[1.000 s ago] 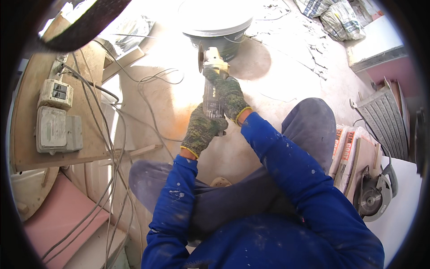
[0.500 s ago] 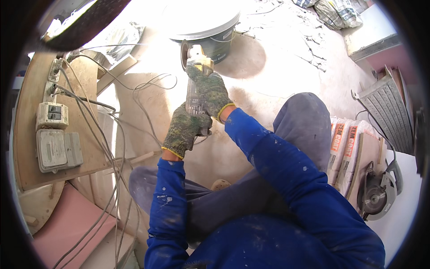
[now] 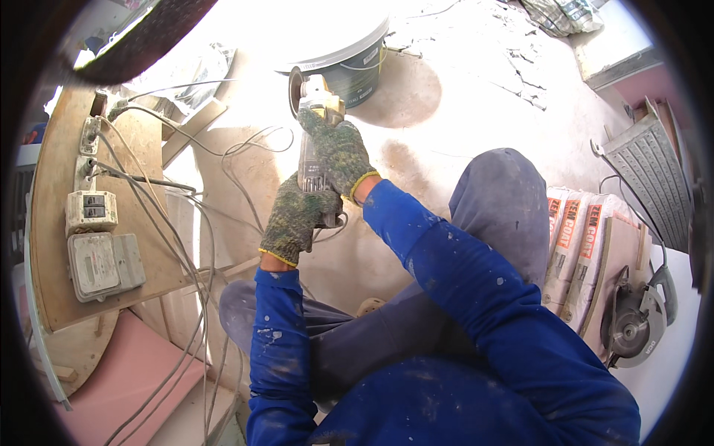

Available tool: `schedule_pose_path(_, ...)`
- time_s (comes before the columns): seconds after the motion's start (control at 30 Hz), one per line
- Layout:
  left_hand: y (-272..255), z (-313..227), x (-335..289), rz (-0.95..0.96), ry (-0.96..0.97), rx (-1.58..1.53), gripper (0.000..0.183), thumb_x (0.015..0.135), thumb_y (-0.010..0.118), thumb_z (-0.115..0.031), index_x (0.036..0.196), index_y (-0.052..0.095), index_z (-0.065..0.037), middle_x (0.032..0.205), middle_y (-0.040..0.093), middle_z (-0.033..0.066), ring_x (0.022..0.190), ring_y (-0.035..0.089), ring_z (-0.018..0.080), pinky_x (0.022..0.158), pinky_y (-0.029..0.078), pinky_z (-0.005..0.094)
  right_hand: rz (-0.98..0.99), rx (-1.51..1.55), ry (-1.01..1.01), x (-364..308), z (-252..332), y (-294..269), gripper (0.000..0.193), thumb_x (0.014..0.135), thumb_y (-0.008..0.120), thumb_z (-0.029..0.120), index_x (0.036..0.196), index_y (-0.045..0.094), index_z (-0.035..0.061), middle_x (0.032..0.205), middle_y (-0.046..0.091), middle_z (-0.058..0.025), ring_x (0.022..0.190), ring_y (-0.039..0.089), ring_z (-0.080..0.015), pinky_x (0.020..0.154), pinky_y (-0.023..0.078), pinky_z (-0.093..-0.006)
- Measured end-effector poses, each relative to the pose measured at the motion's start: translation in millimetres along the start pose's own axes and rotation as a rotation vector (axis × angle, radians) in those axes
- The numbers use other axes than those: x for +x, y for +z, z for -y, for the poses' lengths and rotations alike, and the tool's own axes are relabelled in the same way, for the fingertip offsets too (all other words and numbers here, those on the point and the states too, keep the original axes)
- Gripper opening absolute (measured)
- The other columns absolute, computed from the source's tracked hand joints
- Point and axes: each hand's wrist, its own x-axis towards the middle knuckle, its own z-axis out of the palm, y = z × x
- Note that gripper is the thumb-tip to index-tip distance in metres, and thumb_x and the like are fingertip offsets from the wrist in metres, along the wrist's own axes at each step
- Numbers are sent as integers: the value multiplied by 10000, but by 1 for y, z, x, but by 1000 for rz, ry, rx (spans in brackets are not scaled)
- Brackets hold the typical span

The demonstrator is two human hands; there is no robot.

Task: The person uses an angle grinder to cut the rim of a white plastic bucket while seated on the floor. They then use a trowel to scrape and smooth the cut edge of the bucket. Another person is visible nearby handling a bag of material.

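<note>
Both my hands wear dark green mottled gloves with yellow cuffs and grip one angle grinder (image 3: pixel 310 158). My left hand (image 3: pixel 297 213) is wrapped round the rear of its body, nearest me. Further forward, my right hand (image 3: pixel 341 152) closes over the body just behind the yellow gear head. The grinder points away from me, its disc (image 3: pixel 295 92) standing on edge at the left of the head. Just beyond the head is a dark bucket (image 3: pixel 362 78) with a pale rim. I cannot tell whether the disc is spinning or touches the bucket.
At left, a wooden board (image 3: pixel 137 215) carries sockets and a switch box (image 3: pixel 91 211), with several cables (image 3: pixel 195 271) trailing down. To my right lie several bags (image 3: pixel 569 253), a circular saw (image 3: pixel 632 327) and a perforated metal step (image 3: pixel 645 175). Rubble (image 3: pixel 524 70) lies far right.
The grinder and both hands have shifted slightly left in the picture. The view itself has also tilted a little. My grip looks the same.
</note>
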Motion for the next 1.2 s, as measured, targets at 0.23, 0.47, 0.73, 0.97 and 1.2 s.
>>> schedule_pose_path(0.23, -2, 6, 2, 16, -4, -6, 339, 671, 902, -316, 954, 799, -161, 981, 760, 74, 945, 705, 314, 856, 564, 423, 30, -21, 26, 2, 0, -2, 736, 864, 710, 628, 1063, 675, -80, 841, 701, -130, 742, 695, -195, 698, 566, -345)
schedule_pose_path(0.47, -1, -7, -1, 20, 33, -27, 281, 770, 814, -180, 1005, 721, -56, 904, 732, 56, 786, 682, 185, 700, 565, 329, 27, -67, 17, 5, 0, -1, 615, 930, 683, 562, 1096, 689, -30, 867, 707, -96, 764, 681, -168, 704, 553, -340)
schedule_pose_path(0.73, 3, -15, -4, 11, 23, -83, 281, 808, 783, -130, 1033, 678, 0, 867, 721, 62, 701, 688, 137, 617, 596, 297, 7, -150, 17, 3, 3, -2, 581, 964, 656, 549, 1108, 703, -12, 886, 725, -102, 783, 695, -177, 713, 551, -342)
schedule_pose_path(0.97, -2, -11, -1, 23, 108, 132, 336, 714, 863, -258, 986, 757, -92, 926, 746, 75, 856, 698, 262, 766, 570, 379, 23, -125, -2, 2, 8, -3, 667, 916, 673, 593, 1032, 700, -63, 814, 710, -135, 739, 700, -206, 695, 559, -361)
schedule_pose_path(1.2, -4, -8, 1, -11, 186, 380, 362, 664, 902, -351, 952, 799, -157, 950, 763, 76, 928, 705, 324, 832, 565, 425, 23, -11, -10, 1, 8, -2, 671, 893, 691, 602, 994, 702, -61, 776, 695, -122, 708, 694, -192, 663, 556, -354)
